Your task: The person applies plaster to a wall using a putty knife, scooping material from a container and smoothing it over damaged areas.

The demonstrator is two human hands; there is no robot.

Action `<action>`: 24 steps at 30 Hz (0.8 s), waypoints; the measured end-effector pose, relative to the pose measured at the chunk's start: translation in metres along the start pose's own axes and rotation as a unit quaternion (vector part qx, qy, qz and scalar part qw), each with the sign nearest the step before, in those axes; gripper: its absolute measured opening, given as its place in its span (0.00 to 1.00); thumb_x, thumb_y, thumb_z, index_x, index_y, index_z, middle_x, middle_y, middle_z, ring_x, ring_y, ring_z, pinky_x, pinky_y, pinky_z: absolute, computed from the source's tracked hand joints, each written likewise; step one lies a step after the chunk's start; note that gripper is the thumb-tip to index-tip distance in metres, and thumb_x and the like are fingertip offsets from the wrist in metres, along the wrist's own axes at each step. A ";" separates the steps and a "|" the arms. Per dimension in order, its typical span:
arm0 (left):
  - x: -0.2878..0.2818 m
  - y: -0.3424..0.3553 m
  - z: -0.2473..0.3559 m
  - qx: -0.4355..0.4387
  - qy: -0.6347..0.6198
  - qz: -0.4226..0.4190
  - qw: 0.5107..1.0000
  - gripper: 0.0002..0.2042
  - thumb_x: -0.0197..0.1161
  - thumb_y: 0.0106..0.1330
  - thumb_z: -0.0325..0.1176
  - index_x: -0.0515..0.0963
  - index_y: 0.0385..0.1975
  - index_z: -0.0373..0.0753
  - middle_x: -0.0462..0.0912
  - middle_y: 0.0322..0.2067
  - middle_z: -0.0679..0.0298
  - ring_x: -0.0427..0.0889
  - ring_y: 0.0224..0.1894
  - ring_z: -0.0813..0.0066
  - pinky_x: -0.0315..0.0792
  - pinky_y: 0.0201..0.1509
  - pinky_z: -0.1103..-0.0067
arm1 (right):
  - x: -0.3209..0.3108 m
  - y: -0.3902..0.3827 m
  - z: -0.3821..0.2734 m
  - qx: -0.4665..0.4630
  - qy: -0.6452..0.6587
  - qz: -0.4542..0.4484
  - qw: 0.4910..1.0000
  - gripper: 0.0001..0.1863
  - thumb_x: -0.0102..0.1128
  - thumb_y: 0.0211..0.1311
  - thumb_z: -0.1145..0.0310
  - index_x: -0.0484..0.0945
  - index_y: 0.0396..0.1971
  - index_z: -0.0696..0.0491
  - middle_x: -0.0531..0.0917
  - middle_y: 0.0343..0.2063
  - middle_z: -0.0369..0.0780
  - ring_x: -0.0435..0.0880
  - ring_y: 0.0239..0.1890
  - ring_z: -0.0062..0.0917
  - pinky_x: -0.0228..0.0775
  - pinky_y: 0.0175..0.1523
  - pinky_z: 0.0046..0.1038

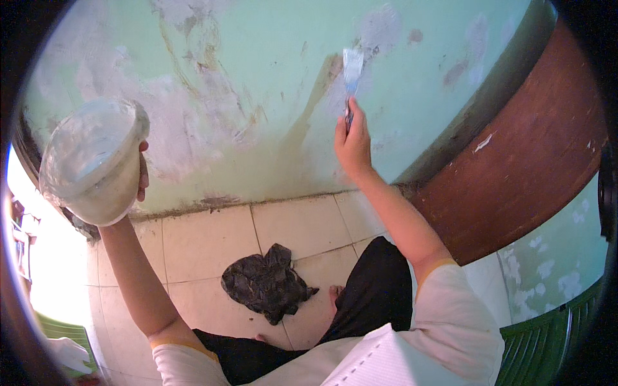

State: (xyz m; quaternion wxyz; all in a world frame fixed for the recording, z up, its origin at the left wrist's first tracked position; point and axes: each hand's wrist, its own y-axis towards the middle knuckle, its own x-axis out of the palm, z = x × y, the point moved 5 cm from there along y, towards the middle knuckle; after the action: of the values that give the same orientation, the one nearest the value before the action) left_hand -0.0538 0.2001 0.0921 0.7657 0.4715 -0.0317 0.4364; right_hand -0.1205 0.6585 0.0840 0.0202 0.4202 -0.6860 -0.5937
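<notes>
My left hand [143, 172] grips a whitish translucent plastic bowl [96, 154] from beneath and along its right side, held up at the left in front of the wall. The bowl is tilted so that its cloudy, smeared inside shows. In my right hand [355, 145] is a putty knife [352, 67], its whitish blade pointing up and lying close to or against the wall. The fingers wrap round its handle, which is mostly hidden. Before me stands a pale green wall [257, 71] with patches of white filler, brown stains and peeling spots; a brownish shadow falls beside the blade.
A crumpled black plastic bag [267, 283] lies on the beige tiled floor [206, 238] between my legs. To the right leans or stands a reddish-brown panel [515, 148]. Green slatted plastic [547, 334] shows at lower right, and a green item [67, 334] at lower left.
</notes>
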 end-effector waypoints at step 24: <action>0.032 0.019 -0.024 -0.013 0.048 0.045 0.998 0.46 0.47 0.59 0.71 0.66 0.53 0.24 0.75 0.34 0.30 0.69 0.07 0.57 0.63 0.02 0.74 | -0.030 0.051 0.062 0.014 0.003 0.046 0.999 0.26 0.49 0.70 0.70 0.59 0.65 0.63 0.70 0.59 0.56 0.72 0.61 0.47 0.65 0.64 0.39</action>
State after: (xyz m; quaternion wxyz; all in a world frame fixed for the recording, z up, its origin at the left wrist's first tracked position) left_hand -0.0559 0.2419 0.1067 0.7519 0.4380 -0.0220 0.4922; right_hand -0.1620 0.7228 0.1217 0.0434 0.3903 -0.7129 -0.5810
